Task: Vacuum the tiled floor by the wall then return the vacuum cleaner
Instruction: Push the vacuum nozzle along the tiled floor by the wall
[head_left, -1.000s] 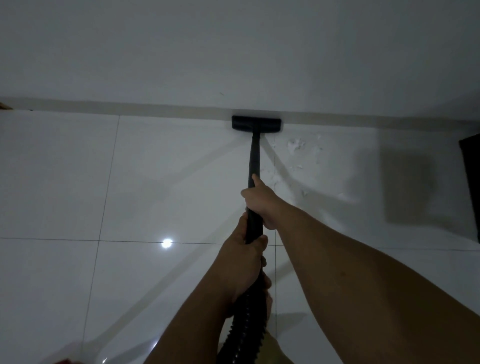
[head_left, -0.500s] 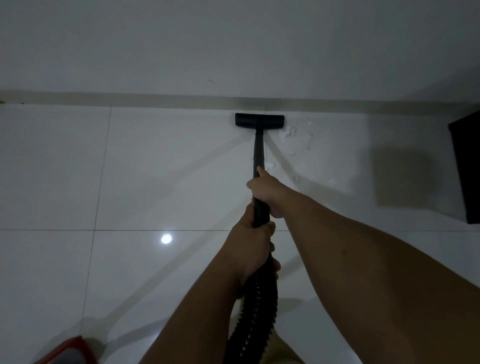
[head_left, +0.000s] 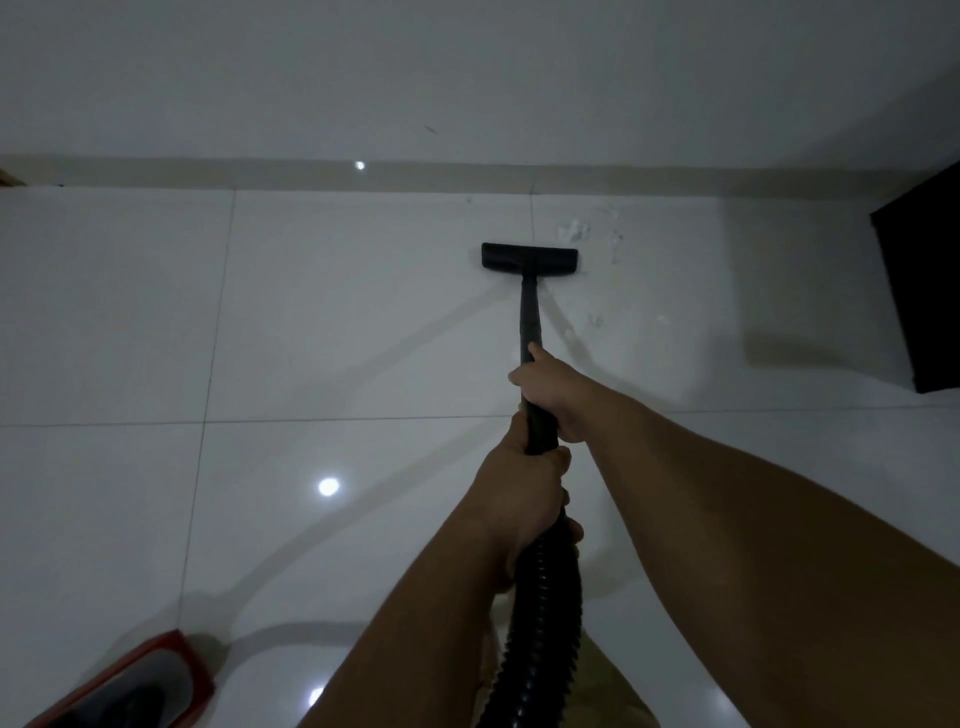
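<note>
Both hands are on the black wand (head_left: 530, 317) of the vacuum cleaner, and this is a firm two-handed drive! The right hand (head_left: 550, 395) is forward, wrapped tight around the rigid tube with the thumb lying along its top; the left hand (head_left: 524, 493) is clamped just behind it, right where the tube meets the ribbed hose (head_left: 540, 623). The flat floor nozzle (head_left: 529, 257) sits down on the white tiled floor (head_left: 311, 338), near the skirting strip (head_left: 363, 176) at the foot of the wall (head_left: 467, 78) but not touching it, a band of bare tile between them. Just to the right of the nozzle, pale crumbs of debris (head_left: 576, 231) lie scattered toward the skirting, so there looks to be work left on this stretch.

How will it handle? The wand reads as stiff and light, happy to be steered from this spaced grip; the hose is soft and bendy and would likely drag, so hold the tube, not the ribs. These glossy tiles look slick, and the nozzle should glide easily. A red-rimmed object (head_left: 135, 686) pokes in at lower left, and a dark box-like shape (head_left: 919, 291) stands at the right edge
</note>
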